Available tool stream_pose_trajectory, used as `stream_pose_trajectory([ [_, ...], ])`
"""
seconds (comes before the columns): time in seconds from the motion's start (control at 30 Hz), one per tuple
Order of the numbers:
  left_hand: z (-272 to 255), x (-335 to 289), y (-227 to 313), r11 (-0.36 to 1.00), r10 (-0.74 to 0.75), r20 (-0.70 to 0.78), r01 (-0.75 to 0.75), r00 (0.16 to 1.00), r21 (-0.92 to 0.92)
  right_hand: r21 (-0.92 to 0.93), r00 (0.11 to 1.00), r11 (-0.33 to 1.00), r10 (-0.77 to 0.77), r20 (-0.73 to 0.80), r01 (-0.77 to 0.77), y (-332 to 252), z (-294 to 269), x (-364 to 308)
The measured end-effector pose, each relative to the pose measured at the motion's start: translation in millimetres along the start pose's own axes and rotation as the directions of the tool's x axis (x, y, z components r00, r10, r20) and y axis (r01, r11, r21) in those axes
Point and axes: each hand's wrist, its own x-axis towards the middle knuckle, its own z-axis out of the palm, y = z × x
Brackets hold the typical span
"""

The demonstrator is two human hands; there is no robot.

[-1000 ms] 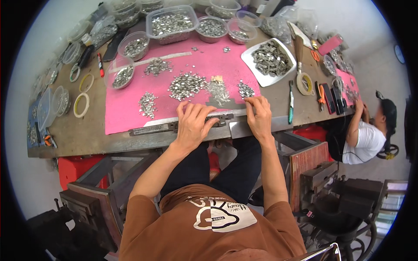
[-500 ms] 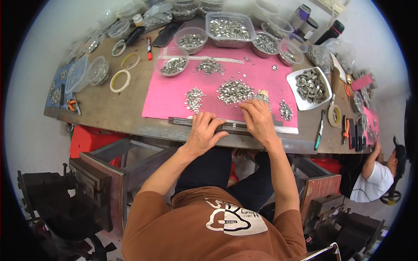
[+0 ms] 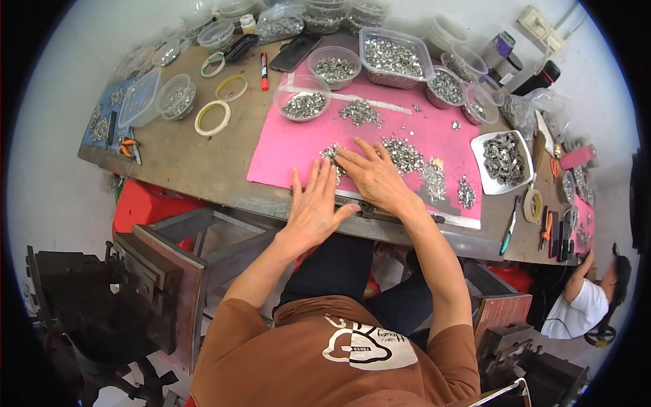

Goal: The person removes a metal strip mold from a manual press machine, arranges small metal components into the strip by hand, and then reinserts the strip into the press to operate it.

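Currently, left hand [image 3: 314, 214]: thumb wide, over pink mat's front edge
Right hand [image 3: 380, 182]: fingers extended, at metal chips [image 3: 330, 151] on pink mat [image 3: 277, 150]

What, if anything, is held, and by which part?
Nothing that shows: the left hand and right hand have fingers outstretched near small metal pieces; anything beneath is hidden.

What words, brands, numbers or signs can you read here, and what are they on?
Brown T-shirt: lettering around a bear-like outline on a pale panel; I don't copy printed words out.
Red marker: any print is too small to read.
Purple-and-dark container at the back: any print is too small to read.
Dark metal bar by the right hand: no text I can make out.
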Motion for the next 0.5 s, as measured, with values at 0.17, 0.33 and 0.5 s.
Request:
stream_pose_trajectory([
  [0.17,4,11,18,0.99,0.109,0.043,-0.105,0.993,-0.09,0.028,0.999,0.999,0.034,0.001,-0.034,6,-12,-28],
  [0.33,4,14,20,0.964,0.236,0.062,-0.226,0.97,-0.139,0.053,0.998,0.997,0.054,-0.028,-0.053,15,-18,-48],
  [0.5,-20,24,-18,0.96,0.009,-0.271,-0.084,0.962,-0.265,0.047,0.986,0.998,0.052,-0.157,-0.045,25,-20,-50],
])
